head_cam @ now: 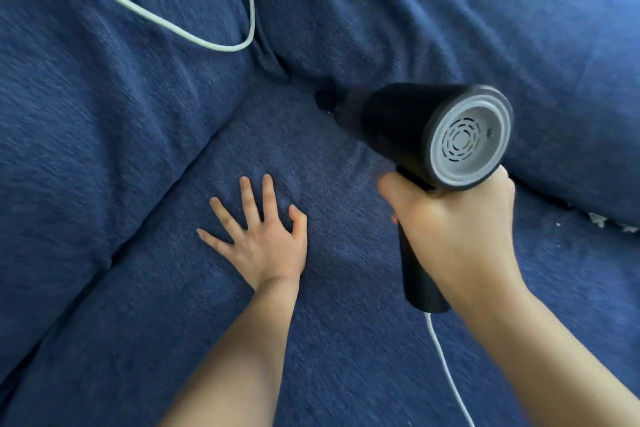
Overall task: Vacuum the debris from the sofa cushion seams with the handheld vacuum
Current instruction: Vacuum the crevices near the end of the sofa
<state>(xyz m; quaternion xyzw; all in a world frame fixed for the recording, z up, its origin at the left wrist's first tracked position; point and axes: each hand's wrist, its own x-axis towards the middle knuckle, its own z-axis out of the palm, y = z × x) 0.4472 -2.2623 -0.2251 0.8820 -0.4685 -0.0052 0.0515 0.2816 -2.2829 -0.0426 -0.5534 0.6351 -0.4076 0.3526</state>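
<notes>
A black handheld vacuum (408, 125) with a grey vented rear cap points its nozzle into the seam (311, 87) where the blue seat cushion (311, 322) meets the back cushion. My right hand (457, 229) grips its black handle from the right. My left hand (256, 236) lies flat with spread fingers on the seat cushion, left of the vacuum. The nozzle tip is dark and partly buried in the fold. Small white specks (602, 220) lie on the seat at the right edge.
A white cord (446, 367) runs down from the handle's base toward the lower edge. Another white cable (173, 24) loops over the left back cushion (104, 97). A second blue cushion (485, 28) rises at the back right.
</notes>
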